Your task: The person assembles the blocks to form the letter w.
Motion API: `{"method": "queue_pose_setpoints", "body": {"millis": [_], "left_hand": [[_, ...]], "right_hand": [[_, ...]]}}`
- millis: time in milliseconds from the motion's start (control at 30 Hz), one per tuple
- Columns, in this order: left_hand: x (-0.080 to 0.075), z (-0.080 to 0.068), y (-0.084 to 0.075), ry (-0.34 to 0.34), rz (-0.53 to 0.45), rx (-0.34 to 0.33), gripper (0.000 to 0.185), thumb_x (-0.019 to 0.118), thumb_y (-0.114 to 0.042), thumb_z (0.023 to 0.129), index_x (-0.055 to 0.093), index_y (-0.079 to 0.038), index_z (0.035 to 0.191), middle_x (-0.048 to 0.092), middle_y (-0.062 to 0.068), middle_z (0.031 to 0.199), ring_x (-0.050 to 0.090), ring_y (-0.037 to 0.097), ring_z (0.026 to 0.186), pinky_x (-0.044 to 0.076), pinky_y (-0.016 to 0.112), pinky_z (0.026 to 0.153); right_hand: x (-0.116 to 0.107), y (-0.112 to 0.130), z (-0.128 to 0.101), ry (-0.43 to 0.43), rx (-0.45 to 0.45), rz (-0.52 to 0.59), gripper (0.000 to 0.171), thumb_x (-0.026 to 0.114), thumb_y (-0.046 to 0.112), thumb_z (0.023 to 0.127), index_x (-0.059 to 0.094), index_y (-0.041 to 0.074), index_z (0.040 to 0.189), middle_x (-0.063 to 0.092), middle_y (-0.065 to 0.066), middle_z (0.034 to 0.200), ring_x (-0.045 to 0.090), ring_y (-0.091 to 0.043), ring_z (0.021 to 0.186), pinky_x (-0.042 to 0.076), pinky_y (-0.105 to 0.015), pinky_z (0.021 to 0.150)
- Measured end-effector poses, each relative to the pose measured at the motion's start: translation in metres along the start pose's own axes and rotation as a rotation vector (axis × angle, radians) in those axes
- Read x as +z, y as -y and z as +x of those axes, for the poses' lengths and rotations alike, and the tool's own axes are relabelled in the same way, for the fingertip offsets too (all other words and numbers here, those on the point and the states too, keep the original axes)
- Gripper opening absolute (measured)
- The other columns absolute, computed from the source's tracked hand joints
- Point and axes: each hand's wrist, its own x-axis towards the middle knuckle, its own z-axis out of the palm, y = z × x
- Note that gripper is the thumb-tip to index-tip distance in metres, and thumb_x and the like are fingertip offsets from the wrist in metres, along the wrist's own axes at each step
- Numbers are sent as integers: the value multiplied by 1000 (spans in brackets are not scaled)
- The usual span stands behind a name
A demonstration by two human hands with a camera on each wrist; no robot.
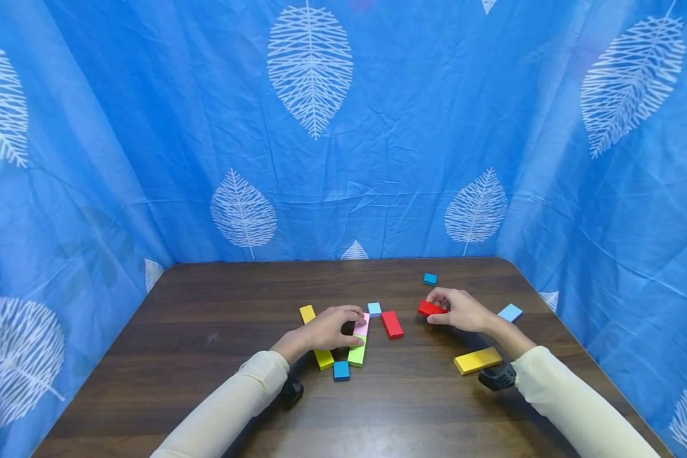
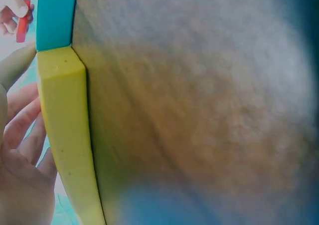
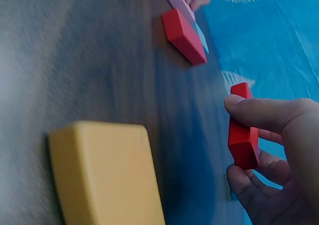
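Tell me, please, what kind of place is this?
Probably a staged recording booth: a blue leaf-printed cloth backdrop surrounds a dark brown wooden table scattered with coloured blocks, such as the yellow rectangular wooden block.

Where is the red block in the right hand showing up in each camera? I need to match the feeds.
Head: the held red block is right of centre, pinched by the right hand.
Left wrist: a red sliver at top left, between fingertips.
Right wrist: at right, between thumb and fingers.
Shared landmark: the dark wooden table.
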Motion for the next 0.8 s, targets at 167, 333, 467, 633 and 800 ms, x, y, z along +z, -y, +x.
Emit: {"method": "queue_pose_setpoints", "body": {"millis": [167, 333, 467, 633, 800], "left_hand": [[0, 0, 0, 4, -1, -4, 47, 74, -36, 97, 67, -12, 137, 54, 4, 150, 49, 24, 137, 38, 43, 115], [1, 0, -1, 6, -10, -11, 48, 75, -36, 97, 67, -12, 138, 54, 4, 150, 49, 24, 137, 38, 43, 115], [2, 1, -1, 7, -5, -6, 48, 75, -36, 97, 68, -11, 137, 55, 4, 149, 50, 24, 137, 38, 43, 115], [0, 1, -1, 8, -1, 0, 46, 75, -35, 97, 68, -11, 136, 54, 4, 149, 50, 24, 136, 38, 43, 115], [-1, -1, -1, 9, 0, 0, 44, 75, -34, 98, 68, -11, 135, 54, 4, 149, 50, 24, 136, 38, 43, 115]], "right_hand": [[7, 9, -3, 12, -17, 11, 34, 84, 23, 88, 65, 11, 114, 63, 1, 99, 58, -21, 91, 52, -40, 82], [14, 18, -7, 23, -34, 25, 32, 85, 24, 88, 65, 12, 111, 63, 2, 97, 58, -20, 89, 52, -38, 80], [21, 27, -16, 29, -65, 18, 31, 84, 24, 89, 65, 12, 110, 63, 4, 96, 58, -18, 87, 53, -34, 77], [31, 37, -27, 48, -68, 20, 28, 84, 25, 89, 66, 14, 107, 62, 6, 91, 57, -17, 83, 51, -31, 73], [46, 49, -36, 36, -46, -46, 27, 85, 31, 88, 66, 16, 100, 57, 8, 81, 52, -12, 72, 44, -26, 63]]}}
